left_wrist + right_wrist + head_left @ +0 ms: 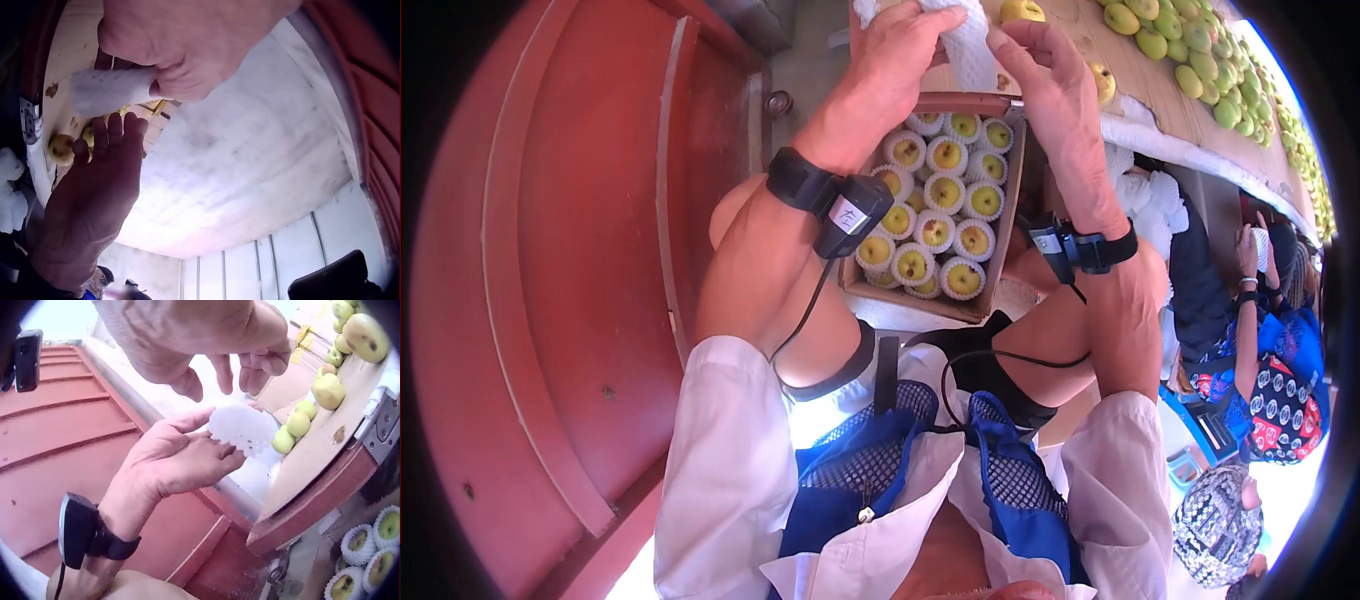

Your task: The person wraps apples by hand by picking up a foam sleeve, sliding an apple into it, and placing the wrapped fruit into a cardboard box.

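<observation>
My left hand (897, 52) grips a white foam net sleeve (972, 55) between thumb and fingers, above the far edge of an open carton. In the right wrist view the foam sleeve (244, 430) looks flattened, with a scalloped edge. My right hand (1055, 88) is just right of it, and in the left wrist view the right hand's fingers (115, 131) reach up below the sleeve with nothing in them. Below both hands stands the carton (1017, 150), holding yellow-green apples (945, 193), each in a white foam net.
Beyond the carton lies a wooden-topped table (1060, 45) with loose apples (1103, 82) near its edge and a green heap (1190, 40) at the far right. A red panelled wall (570, 250) rises on the left. Another person (1275, 340) works on the right.
</observation>
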A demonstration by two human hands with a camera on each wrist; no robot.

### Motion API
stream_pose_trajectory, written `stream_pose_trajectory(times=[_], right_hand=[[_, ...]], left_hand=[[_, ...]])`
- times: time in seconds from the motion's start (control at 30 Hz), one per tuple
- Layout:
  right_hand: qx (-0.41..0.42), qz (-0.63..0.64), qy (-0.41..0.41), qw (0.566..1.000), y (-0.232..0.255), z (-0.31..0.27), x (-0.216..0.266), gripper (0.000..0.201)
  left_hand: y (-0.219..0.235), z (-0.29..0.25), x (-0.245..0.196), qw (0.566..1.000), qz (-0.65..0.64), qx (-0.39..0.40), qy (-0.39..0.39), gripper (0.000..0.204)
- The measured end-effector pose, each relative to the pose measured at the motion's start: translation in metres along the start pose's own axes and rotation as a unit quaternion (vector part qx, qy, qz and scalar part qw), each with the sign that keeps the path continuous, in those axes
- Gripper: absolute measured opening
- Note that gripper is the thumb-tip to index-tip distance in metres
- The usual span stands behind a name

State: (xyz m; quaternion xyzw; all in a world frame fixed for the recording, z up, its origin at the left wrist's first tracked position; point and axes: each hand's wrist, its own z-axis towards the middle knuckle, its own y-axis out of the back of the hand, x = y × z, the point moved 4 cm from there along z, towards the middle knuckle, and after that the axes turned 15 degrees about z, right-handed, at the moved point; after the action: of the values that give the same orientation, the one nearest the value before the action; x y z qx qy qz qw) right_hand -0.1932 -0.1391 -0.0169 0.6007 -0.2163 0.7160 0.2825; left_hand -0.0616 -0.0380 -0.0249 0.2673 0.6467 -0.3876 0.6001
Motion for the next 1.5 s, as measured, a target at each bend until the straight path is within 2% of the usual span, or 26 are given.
stream_pose_trajectory(times=[0.03, 0.07, 0.17, 0.27, 0.33, 0.4, 0.43, 0.5, 0.53, 0.6, 0.67, 0.77, 0.87, 0.93, 0.97, 1.03, 1.07, 1.1, 1.13, 1.23, 1.27, 1.37, 1.4, 1.47, 1.5], right_hand=[[-0.001, 0.006, -0.014, 1.0, 0.003, 0.001, 0.001, 0.045], [0.049, 0.005, -0.016, 0.999, -0.001, -0.009, 0.018, 0.045], [0.111, 0.203, -0.135, 0.963, -0.014, -0.015, 0.013, 0.04], [0.196, 0.2, -0.175, 0.944, -0.008, -0.01, -0.011, 0.034], [0.213, 0.212, -0.193, 0.934, -0.009, -0.012, -0.012, 0.032], [0.221, 0.233, -0.201, 0.925, -0.012, -0.015, -0.008, 0.03], [0.22, 0.248, -0.201, 0.922, -0.014, -0.017, -0.005, 0.03], [0.218, 0.26, -0.198, 0.92, -0.017, -0.018, -0.003, 0.029], [0.219, 0.257, -0.195, 0.921, -0.017, -0.019, -0.005, 0.029], [0.224, 0.242, -0.195, 0.924, -0.02, -0.021, -0.009, 0.029], [0.232, 0.219, -0.198, 0.927, -0.022, -0.022, -0.01, 0.029], [0.263, 0.106, -0.161, 0.945, -0.024, -0.022, -0.005, 0.028], [0.242, 0.02, -0.127, 0.962, -0.028, -0.018, -0.03, 0.03], [0.225, -0.031, -0.135, 0.965, -0.032, -0.021, -0.022, 0.029], [0.217, -0.055, -0.14, 0.964, -0.033, -0.023, -0.02, 0.029], [0.214, -0.08, -0.007, 0.974, -0.036, -0.027, -0.015, 0.026], [0.209, -0.096, 0.024, 0.973, -0.038, -0.03, -0.014, 0.026], [0.201, -0.116, 0.053, 0.971, -0.038, -0.033, -0.013, 0.026], [0.194, -0.065, 0.095, 0.974, -0.04, -0.036, -0.012, 0.027], [0.211, 0.007, 0.048, 0.976, -0.037, -0.037, 0.009, 0.027], [0.214, 0.027, 0.016, 0.976, -0.038, -0.035, 0.006, 0.031], [0.23, 0.167, -0.094, 0.954, -0.038, -0.036, 0.005, 0.03], [0.219, 0.195, -0.094, 0.951, -0.04, -0.036, 0.007, 0.032], [0.217, 0.195, -0.132, 0.947, -0.035, -0.038, 0.013, 0.033], [0.216, 0.195, -0.15, 0.945, -0.032, -0.038, 0.015, 0.034]], left_hand=[[-0.002, 0.0, -0.002, 1.0, -0.005, -0.003, -0.004, 0.029], [-0.005, -0.001, -0.006, 1.0, -0.01, -0.005, -0.008, 0.03], [-0.008, -0.002, -0.005, 0.996, -0.03, 0.08, 0.003, 0.033], [-0.013, -0.004, -0.01, 0.991, -0.062, 0.114, 0.021, 0.036], [-0.007, -0.011, -0.026, 0.954, -0.134, 0.256, 0.082, 0.037], [-0.008, -0.015, -0.034, 0.921, -0.161, 0.337, 0.11, 0.039], [-0.009, -0.014, -0.035, 0.918, -0.154, 0.349, 0.106, 0.041], [-0.01, -0.011, -0.032, 0.935, -0.095, 0.326, 0.103, 0.044], [-0.01, -0.01, -0.027, 0.951, -0.042, 0.289, 0.102, 0.045], [-0.012, -0.008, -0.017, 0.977, -0.003, 0.195, 0.092, 0.045], [-0.02, -0.01, -0.015, 0.993, -0.032, 0.084, 0.076, 0.041], [-0.024, -0.022, -0.035, 0.991, 0.061, 0.076, 0.087, 0.037], [-0.02, -0.015, -0.022, 0.993, 0.072, 0.092, 0.005, 0.031], [-0.018, -0.004, -0.003, 0.996, -0.026, 0.077, -0.045, 0.028], [-0.022, -0.004, -0.008, 0.993, -0.075, 0.067, -0.068, 0.027], [-0.018, -0.007, -0.015, 0.992, -0.107, 0.06, -0.015, 0.025], [-0.018, -0.011, -0.024, 0.99, -0.126, 0.06, 0.012, 0.025], [-0.018, -0.013, -0.031, 0.986, -0.14, 0.09, 0.008, 0.025], [-0.016, -0.014, -0.036, 0.98, -0.157, 0.122, 0.005, 0.025], [-0.009, -0.009, -0.042, 0.95, -0.223, 0.214, 0.034, 0.025], [-0.01, -0.01, -0.044, 0.951, -0.228, 0.209, 0.028, 0.024], [-0.017, -0.009, -0.044, 0.974, -0.2, 0.106, 0.002, 0.024], [-0.018, -0.01, -0.047, 0.982, -0.164, 0.092, 0.014, 0.022], [0.01, 0.013, -0.023, 0.953, -0.193, 0.233, -0.017, 0.038], [0.01, 0.015, -0.019, 0.954, -0.179, 0.239, -0.02, 0.045]])
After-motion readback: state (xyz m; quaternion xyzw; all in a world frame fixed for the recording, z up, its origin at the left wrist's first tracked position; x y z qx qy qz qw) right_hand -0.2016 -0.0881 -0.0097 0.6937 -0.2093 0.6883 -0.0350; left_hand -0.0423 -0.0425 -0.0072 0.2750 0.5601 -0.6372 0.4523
